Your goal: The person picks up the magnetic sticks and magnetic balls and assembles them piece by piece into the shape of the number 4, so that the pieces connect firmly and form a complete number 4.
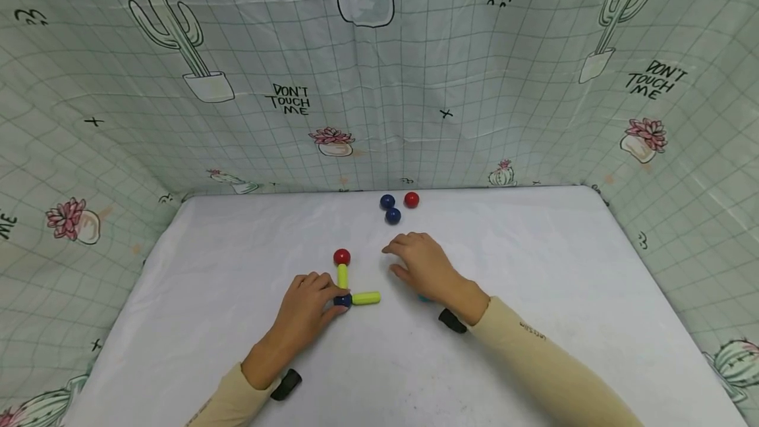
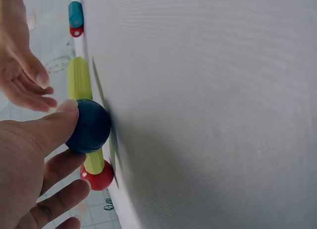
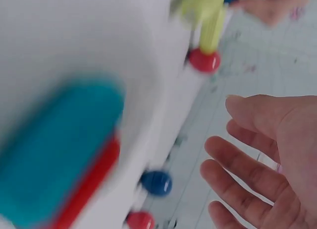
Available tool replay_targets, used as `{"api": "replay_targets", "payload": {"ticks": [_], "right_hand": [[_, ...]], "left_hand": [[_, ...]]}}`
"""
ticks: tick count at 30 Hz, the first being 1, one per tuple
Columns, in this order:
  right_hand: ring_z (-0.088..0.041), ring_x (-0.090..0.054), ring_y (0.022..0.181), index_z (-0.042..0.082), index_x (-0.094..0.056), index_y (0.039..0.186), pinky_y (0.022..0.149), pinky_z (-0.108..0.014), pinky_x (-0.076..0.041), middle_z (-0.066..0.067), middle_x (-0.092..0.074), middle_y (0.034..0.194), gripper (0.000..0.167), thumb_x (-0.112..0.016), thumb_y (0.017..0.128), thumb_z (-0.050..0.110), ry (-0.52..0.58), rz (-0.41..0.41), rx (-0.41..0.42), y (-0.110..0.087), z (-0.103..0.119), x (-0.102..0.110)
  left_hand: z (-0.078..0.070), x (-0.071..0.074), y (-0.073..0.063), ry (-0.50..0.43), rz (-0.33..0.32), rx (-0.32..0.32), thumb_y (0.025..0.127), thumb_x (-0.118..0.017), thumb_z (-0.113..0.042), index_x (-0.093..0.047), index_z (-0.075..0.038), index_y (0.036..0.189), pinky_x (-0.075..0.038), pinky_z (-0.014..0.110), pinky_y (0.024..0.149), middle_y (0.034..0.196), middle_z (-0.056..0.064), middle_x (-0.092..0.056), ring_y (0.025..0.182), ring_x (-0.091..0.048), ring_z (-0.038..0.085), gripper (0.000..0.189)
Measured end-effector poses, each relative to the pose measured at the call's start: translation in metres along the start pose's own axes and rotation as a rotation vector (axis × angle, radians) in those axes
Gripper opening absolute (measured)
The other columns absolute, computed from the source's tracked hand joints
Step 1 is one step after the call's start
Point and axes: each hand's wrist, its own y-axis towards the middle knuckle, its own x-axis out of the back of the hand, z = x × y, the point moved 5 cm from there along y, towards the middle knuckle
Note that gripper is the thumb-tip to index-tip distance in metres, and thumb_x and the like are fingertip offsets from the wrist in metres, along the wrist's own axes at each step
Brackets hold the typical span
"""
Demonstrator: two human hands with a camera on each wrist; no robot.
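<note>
My left hand (image 1: 305, 305) pinches a dark blue ball (image 2: 89, 126) between thumb and fingers, close to the table. Two yellow-green rods join this ball at a corner: one rod (image 1: 342, 277) runs away from me to a red ball (image 1: 341, 256), the other rod (image 1: 366, 298) points right with a bare end. Above the table to the right hovers my right hand (image 1: 423, 265), its fingers apart and loosely bent around nothing. Below it lie a teal rod (image 3: 64, 149) and a red rod (image 3: 89, 184) side by side, mostly hidden by this hand in the head view.
Toward the back of the white table (image 1: 534, 236) sit two blue balls (image 1: 387, 201) close together and a red ball (image 1: 412, 199). A cactus-print cloth (image 1: 391, 71) hangs behind and along both sides. Each wrist wears a small black device (image 1: 452, 321).
</note>
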Motion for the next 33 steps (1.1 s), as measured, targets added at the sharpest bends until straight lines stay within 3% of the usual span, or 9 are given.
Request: {"api": "replay_targets", "payload": {"ticks": [12, 19, 33], "right_hand": [[-0.037, -0.068, 0.116, 0.001, -0.070, 0.132, 0.100, -0.052, -0.055, -0.017, -0.071, 0.131, 0.045, -0.084, 0.091, 0.012, -0.109, 0.023, -0.121, 0.032, -0.069, 0.017], [-0.040, -0.060, 0.132, 0.000, -0.064, 0.140, 0.111, -0.054, -0.048, -0.021, -0.063, 0.142, 0.049, -0.080, 0.095, 0.011, -0.151, 0.091, -0.133, 0.051, -0.087, 0.014], [-0.040, -0.053, 0.139, 0.005, -0.061, 0.147, 0.116, -0.056, -0.043, -0.020, -0.056, 0.151, 0.049, -0.073, 0.100, 0.011, -0.236, 0.193, -0.102, 0.066, -0.109, -0.009]], "left_hand": [[0.005, 0.000, -0.002, -0.059, -0.020, 0.029, 0.082, -0.092, -0.021, -0.084, -0.015, 0.107, -0.049, 0.042, 0.091, 0.088, -0.006, -0.062, 0.086, -0.058, 0.018, 0.027], [0.005, 0.000, -0.001, -0.075, -0.010, 0.052, 0.082, -0.091, -0.020, -0.084, -0.015, 0.108, -0.049, 0.042, 0.091, 0.088, -0.006, -0.062, 0.085, -0.057, 0.017, 0.027], [0.002, 0.001, -0.002, -0.042, -0.021, 0.042, 0.081, -0.093, -0.020, -0.084, -0.015, 0.106, -0.049, 0.044, 0.092, 0.087, -0.004, -0.062, 0.086, -0.060, 0.018, 0.028]]}}
